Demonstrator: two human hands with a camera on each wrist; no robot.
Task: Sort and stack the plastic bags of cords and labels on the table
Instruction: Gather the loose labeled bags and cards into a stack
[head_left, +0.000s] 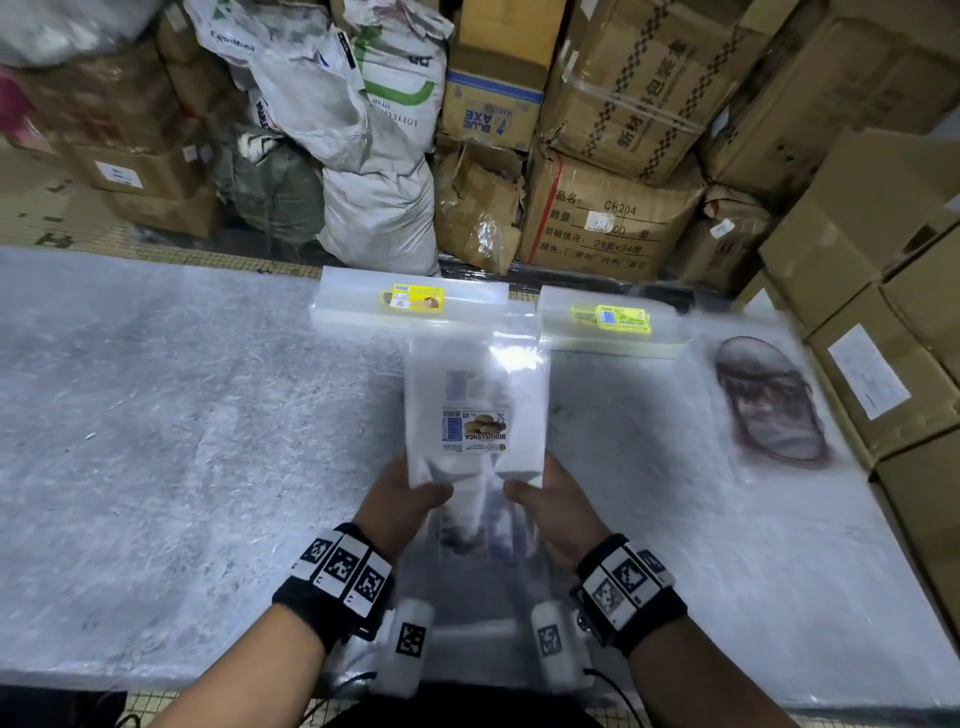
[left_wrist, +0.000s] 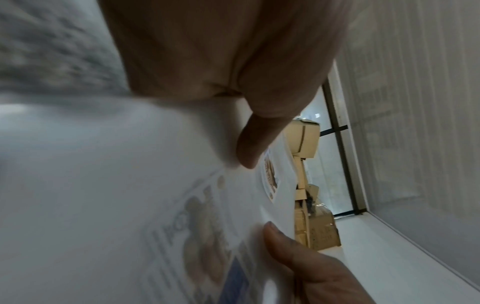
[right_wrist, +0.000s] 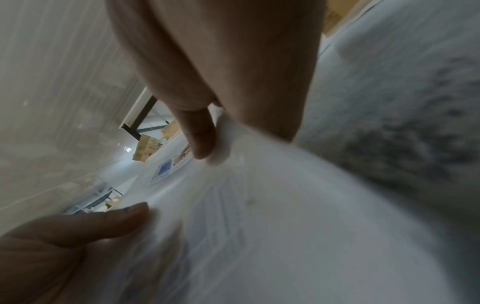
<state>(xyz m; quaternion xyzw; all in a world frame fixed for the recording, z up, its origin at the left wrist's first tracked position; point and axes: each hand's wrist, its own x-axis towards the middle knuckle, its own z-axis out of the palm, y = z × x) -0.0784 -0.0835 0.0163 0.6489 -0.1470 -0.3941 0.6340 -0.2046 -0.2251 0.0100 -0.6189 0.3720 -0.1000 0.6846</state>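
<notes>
Counting two stacks (head_left: 410, 304) (head_left: 613, 322), one held bag (head_left: 475, 415)

The head view is moderately lit from above, with a cool cast. Glare whitens the upper part of the held plastic bag (head_left: 475, 410) and the plastic-covered table (head_left: 156, 395) gleams in pale patches. Soft shadows fall beneath the forearms at the near edge. Far corners darken, and straight lines bow toward the edges from the wide lens. Both wrist views are dimmer and heavily blurred; the thumb (left_wrist: 249, 148) and close plastic are out of focus.
</notes>
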